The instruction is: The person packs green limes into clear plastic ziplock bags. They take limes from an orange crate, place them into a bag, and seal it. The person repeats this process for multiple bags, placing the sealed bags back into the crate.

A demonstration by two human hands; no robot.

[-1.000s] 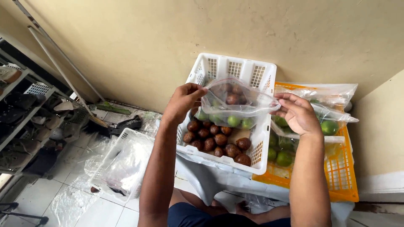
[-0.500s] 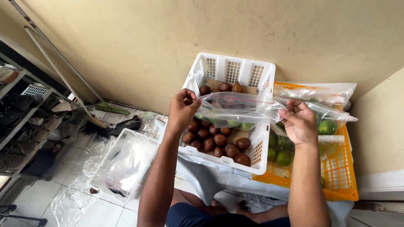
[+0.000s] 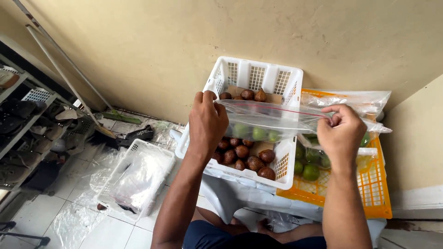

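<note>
Now, reading my feed from left to right:

Shoe rack (image 3: 23, 120): it stands at the far left, with shoes on its shelves and a long-handled broom leaning on the wall beside it.

Small white basket (image 3: 138, 177): it sits on the tiled floor, low and left, lined with clear plastic and apart from both hands.

Change: a second ago the clear zip bag (image 3: 272, 122) hung slack and open at the mouth. I now see it pulled taut into a flat band, its red seal line running straight between the two hands. I judge the seal is being pressed closed with the fruit inside.

Left hand (image 3: 207, 122): the fingers are curled and clenched on the bag's left top corner, held above the white crate's near-left side.

White crate (image 3: 254, 76): it rests on the cloth-covered worktop, with brown scaly fruit (image 3: 244, 157) piled inside directly under the bag.

Green fruit (image 3: 260, 133): a few round pieces sit in the bottom of the bag, hanging in mid-air over the crate.

Right hand (image 3: 341, 133): thumb and fingertips pinch the bag's right top corner tightly.

Orange crate (image 3: 369, 184): it lies to the right, touching the white crate, holding more bagged green fruit.
</note>
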